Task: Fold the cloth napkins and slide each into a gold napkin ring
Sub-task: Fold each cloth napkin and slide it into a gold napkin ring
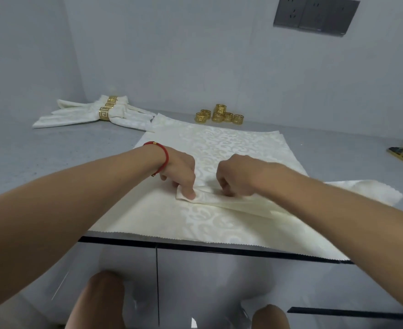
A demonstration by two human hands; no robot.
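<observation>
- The grey counter (53, 148) carries a cream napkin (219, 143) spread flat at its near edge.
- Both hands pinch the napkin's folded-over corner: left hand (180, 173), right hand (237, 174).
- Finished ringed napkins (88, 115) lie far left.
- Loose gold rings (219, 113) cluster behind the napkin.

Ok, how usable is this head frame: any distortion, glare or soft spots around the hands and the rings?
Head view: wide-angle bending at the edges, forearms stretched; lighting flat and even, shadows faint; the glossy cabinet front below mirrors the person; left hand and right hand on the napkin fold are sharp enough; the loose gold rings are small and slightly soft.
</observation>
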